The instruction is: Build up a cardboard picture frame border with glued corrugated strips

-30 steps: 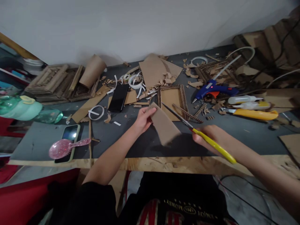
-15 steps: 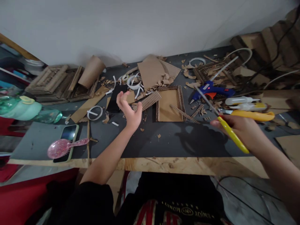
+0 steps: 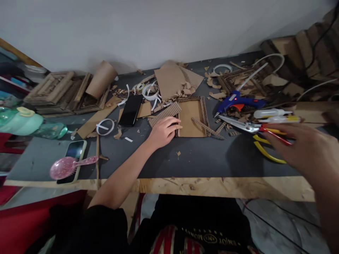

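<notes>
My left hand (image 3: 164, 132) is at the left wall of a shallow cardboard tray (image 3: 192, 123) with corrugated edging, its fingers bent over that wall. A loose corrugated strip (image 3: 202, 126) lies slantwise across the tray's right side. Just behind my hand is a wider ribbed cardboard piece (image 3: 165, 114). At the right, my right hand (image 3: 304, 144) has thumb and fingers around the handle end of metal shears (image 3: 237, 123) with yellow grips. The shears' blades are low over the table and point left, their tips close to the blue glue gun (image 3: 235, 102).
Behind the tray are a flat cardboard sheet (image 3: 166, 83) and many scraps. A black phone (image 3: 131, 111) and a tape ring (image 3: 105, 127) lie left. Farther left are a pink hairbrush (image 3: 65, 168) on another phone and stacked cardboard frames (image 3: 50, 93). Small glue bottles (image 3: 272, 113) lie right.
My left hand has come down from above the black phone to the tray's left wall. My right hand has lowered the shears toward the table, and their handles have spread apart.
</notes>
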The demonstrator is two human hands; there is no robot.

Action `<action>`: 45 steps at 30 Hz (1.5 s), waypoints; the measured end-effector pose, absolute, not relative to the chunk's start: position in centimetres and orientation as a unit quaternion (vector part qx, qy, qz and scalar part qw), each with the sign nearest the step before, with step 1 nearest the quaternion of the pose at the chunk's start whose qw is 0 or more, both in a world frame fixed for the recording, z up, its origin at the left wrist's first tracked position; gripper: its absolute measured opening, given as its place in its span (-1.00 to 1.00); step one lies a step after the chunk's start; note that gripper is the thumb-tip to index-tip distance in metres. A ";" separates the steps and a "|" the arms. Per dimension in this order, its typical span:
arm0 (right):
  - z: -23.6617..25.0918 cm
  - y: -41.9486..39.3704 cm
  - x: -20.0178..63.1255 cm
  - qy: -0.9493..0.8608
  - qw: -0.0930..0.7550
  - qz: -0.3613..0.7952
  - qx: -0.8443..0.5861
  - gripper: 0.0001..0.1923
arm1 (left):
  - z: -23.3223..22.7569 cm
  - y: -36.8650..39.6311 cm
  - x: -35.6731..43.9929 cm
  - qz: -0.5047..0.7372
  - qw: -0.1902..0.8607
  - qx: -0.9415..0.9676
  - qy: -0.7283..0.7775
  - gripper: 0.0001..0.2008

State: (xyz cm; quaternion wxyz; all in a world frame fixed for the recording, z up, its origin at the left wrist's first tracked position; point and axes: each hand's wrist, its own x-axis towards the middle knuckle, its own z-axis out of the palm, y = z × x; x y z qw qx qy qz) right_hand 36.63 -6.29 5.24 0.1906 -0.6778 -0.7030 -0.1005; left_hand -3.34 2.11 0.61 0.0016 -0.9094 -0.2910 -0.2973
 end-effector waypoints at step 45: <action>2.5 -1.4 26.6 -0.863 0.336 0.061 -0.374 -0.81 | 0.9 1.5 -2.4 -0.330 -0.113 -0.892 -0.288 -0.90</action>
